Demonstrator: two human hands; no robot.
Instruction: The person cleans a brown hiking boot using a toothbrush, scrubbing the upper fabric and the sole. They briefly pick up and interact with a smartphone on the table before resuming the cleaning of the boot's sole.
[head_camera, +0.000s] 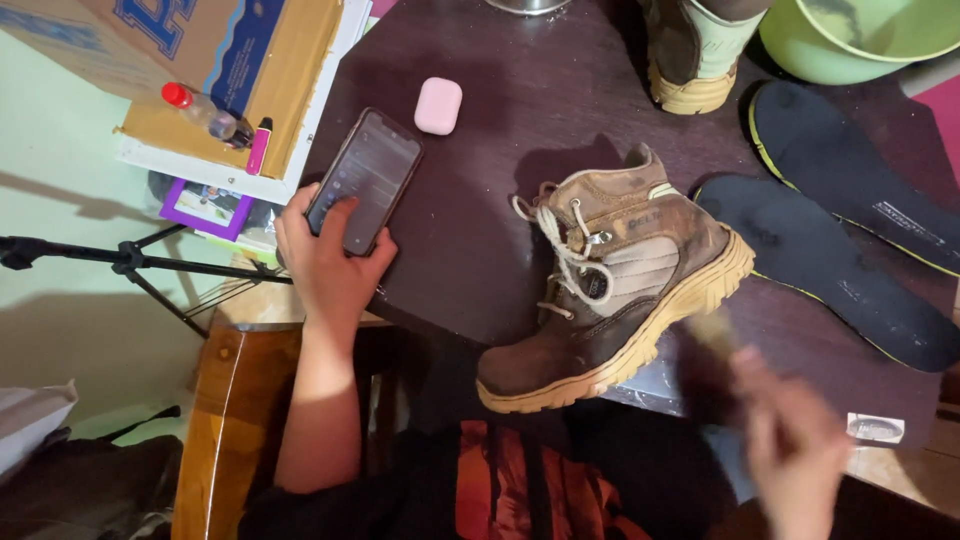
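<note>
A green basin (860, 40) sits at the top right corner of the dark table (480, 180); its inside cannot be made out. A cardboard box (250, 70) lies at the top left with a small red-capped bottle (200, 108) and a pink marker (259, 146) resting on it.

The brown boot (610, 280) lies on its side in the middle of the table, toe toward the person, yellow sole toward the right, pale laces loose, the leather scuffed and dusty. Two dark insoles (830, 270) lie just beside it on the right, and a second boot (695, 55) stands beyond.

The left hand (325, 255) grips a smartphone (362, 182) at the table's left edge, thumb on the screen. The right hand (790, 440) is blurred near the boot's sole; whether it is open or clasping something I cannot tell. A pink earbud case (438, 105) lies near the phone
</note>
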